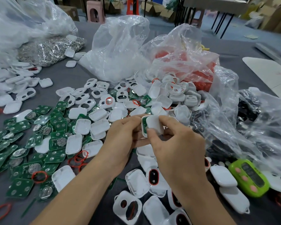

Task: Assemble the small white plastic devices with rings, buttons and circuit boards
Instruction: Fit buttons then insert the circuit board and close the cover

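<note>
With left hand [123, 135] curled round the white shell half [144, 135], green circuit board [143, 125] seated inside, near centre, and right hand [177, 143] pinching the white cover [155, 125] at its 3 o'clock, align corners first, then squeeze evenly around the rim.

Circuit board [144, 125] partly behind white cover [155, 125]

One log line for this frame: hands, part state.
left hand: holds shell with green board | right hand: pinches white cover onto it | cover seated: cannot tell
</note>
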Demonstrator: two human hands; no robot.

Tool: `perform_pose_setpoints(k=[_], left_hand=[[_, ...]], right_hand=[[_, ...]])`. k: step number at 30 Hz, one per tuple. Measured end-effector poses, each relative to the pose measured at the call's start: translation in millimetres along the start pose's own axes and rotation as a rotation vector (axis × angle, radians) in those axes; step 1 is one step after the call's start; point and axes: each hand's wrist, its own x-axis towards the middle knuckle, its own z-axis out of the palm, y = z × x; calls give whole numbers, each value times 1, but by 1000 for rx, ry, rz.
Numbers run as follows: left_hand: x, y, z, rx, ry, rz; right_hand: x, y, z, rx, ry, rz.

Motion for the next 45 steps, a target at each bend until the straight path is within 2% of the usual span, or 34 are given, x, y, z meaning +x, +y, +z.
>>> perform_pose_setpoints(k=[7,17,24,27,29,33,38,45], left_hand=[[-4,0,5,0,-5,8],[-8,0,9,1,-6,33],[-5,-2,5,49,3,88],[-4,-2,2,141,51,144],[-3,-2,2,155,47,162],[-4,-2,5,108,-9,145],[-6,-3,4,121,-56,161],[-10,-6,3,233,-49,283]], right_hand=[[-1,-7,6,-167,31,-72],[2,-6,5,-74,-118,47],[-4,-3,10,-116,8,-156],[-5,4,10,7,-17,-154],[-2,9,7,166,-76,-39],[14,22,0,547,-227,333],[19,21,-6,833,-348,488],[18,15,-11,1008,-338,644]])
